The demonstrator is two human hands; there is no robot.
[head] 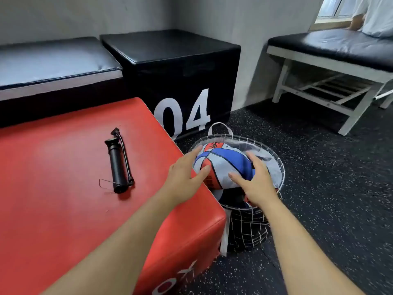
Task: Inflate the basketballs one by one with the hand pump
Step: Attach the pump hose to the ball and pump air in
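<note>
A red, white and blue basketball (223,165) sits at the top of a round wire-rimmed basket (246,228) on the floor. My left hand (185,177) touches the ball's left side with straight, spread fingers. My right hand (255,182) lies on its right side, fingers also spread. More balls lie underneath, mostly hidden. A black hand pump (117,165) with a thin hose lies on the red padded box (63,209), left of my hands.
A black box marked 04 (180,86) stands behind the basket. A black padded bench (53,60) runs along the left wall. A white-framed bench (331,60) stands at the right, with a person (374,15) seated on it. Dark speckled floor (329,177) surrounds the basket.
</note>
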